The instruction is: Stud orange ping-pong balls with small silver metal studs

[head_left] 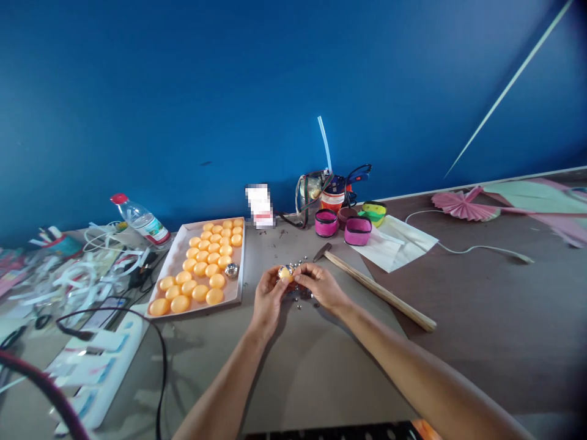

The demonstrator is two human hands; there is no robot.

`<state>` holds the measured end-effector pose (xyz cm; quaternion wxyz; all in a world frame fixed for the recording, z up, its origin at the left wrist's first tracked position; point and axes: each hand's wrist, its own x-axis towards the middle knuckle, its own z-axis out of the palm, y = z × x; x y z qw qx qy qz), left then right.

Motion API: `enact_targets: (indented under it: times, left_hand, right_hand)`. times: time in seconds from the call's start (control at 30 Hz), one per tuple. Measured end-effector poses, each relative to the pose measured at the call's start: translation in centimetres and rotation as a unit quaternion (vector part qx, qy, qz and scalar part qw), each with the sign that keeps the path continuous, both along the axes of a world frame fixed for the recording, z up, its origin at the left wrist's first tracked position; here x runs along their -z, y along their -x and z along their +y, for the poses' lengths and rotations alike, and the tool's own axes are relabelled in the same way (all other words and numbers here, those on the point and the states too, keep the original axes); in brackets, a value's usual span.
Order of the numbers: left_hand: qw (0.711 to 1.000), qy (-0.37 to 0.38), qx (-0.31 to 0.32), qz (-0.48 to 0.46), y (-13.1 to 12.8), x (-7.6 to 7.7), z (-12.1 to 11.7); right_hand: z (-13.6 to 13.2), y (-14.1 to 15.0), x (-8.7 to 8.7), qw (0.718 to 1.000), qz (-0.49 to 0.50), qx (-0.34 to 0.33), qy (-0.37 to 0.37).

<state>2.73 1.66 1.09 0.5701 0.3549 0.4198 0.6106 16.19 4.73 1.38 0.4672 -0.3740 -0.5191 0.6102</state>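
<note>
Both my hands meet over the middle of the brown table (481, 330). My left hand (269, 294) and my right hand (321, 285) pinch a small orange dome-shaped piece (286, 273) between their fingertips. Beneath and around them lie several small shiny metal balls (299, 300). To the left sits a pale tray (181, 247) with several orange domes (202, 269) in rows and one silver ball (232, 270) at its right edge.
A hammer (376, 287) with a long wooden handle lies right of my hands. Behind it stand pink rolls (358, 231), a glue gun (342, 180) and cans. A water bottle (142, 223), cables and a power strip (98, 366) crowd the left; pink paper fans (463, 205) lie far right.
</note>
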Motion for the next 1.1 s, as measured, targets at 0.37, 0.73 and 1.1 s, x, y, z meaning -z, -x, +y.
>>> enact_targets:
  times: [0.37,0.73,1.1]
  left_hand:
    - [0.999,-0.015,-0.012,0.045,0.3,1.0,0.2]
    - [0.985,-0.049,-0.042,0.157,0.1,0.4,-0.2]
    - [0.983,-0.056,-0.049,0.167,-0.5,-0.9,-0.6]
  right_hand:
    - [0.0,-0.1,-0.2,0.999,-0.049,-0.008,-0.014]
    - [-0.1,0.0,0.1,1.000,-0.016,0.002,0.015]
    - [0.1,0.3,0.7,1.000,-0.008,0.006,0.028]
